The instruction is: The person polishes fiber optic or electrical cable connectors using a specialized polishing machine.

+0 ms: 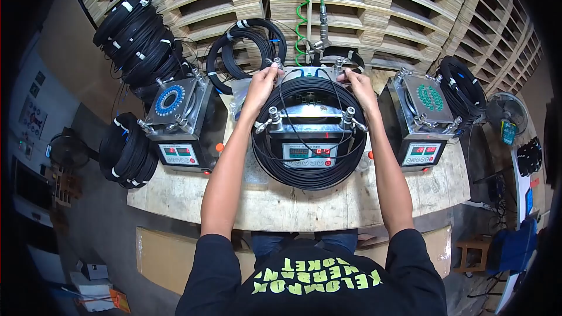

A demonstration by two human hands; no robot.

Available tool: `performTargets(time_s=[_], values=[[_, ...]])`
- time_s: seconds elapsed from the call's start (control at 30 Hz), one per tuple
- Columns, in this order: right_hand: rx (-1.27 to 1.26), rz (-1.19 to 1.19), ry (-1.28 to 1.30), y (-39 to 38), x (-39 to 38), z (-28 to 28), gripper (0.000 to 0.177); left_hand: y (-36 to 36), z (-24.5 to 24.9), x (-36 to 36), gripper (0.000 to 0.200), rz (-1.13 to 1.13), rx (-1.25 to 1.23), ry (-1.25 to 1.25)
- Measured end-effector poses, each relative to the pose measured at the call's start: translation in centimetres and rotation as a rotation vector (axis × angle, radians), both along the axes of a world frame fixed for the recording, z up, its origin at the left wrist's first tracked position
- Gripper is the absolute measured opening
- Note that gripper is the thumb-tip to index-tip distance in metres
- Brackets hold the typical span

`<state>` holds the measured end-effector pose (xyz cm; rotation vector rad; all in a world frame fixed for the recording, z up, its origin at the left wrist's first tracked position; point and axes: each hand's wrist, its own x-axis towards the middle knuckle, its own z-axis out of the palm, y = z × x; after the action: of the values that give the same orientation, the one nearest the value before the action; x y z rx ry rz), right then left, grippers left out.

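1. Watching from my seat, I see the left machine [177, 153] carry a metal plate [157, 112] that holds a ring of blue fittings [181, 95].
2. On the right machine [420, 155], another plate [405, 92] holds green fittings [430, 98] in a rounded cluster.
3. My middle machine [310, 130] stands between them, with a large black cable coil [310, 182] hanging around its front panel [310, 153]; loose strands cross the lit display.
4. My left hand [261, 89] has thumb and fingers drawn together on the rear left clamp [277, 63] of the middle machine.
5. My right hand [360, 88] has its fingertips at the rear right clamp [339, 69]; I cannot tell whether they are closed on it.
6. A pale wooden table [304, 213] bears all three machines, and a clear plastic bag [240, 89] lies near the left forearm.
7. Stacked coils [137, 47] rise at the far left, with more coils [249, 26] behind the middle machine and others [461, 85] at the right.
8. Around the table I see wooden pallets [363, 6], a green coiled hose [302, 0], a fan [506, 111] at the right and cardboard [158, 257] on the floor.
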<state>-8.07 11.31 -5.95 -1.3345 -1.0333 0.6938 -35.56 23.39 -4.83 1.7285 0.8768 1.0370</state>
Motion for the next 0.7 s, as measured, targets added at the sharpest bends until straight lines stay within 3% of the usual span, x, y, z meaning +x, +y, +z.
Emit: performTargets(time_s=[0.23, 0.43, 0.7], values=[[-0.082, 0.033, -0.160, 0.1, 0.7, 0.1, 0.050, -0.6, 0.4, 0.3, 0.054, -0.001, -0.071, -0.008], [-0.087, 0.142, 0.001, -0.1, 0.3, 0.4, 0.047, 0.8, -1.0, 0.2, 0.052, 0.022, -0.016, -0.027], [0.013, 0.040, 0.007, 0.2, 0.4, 0.0, 0.046, -0.6, 0.6, 0.2, 0.051, -0.043, 0.037, -0.032]])
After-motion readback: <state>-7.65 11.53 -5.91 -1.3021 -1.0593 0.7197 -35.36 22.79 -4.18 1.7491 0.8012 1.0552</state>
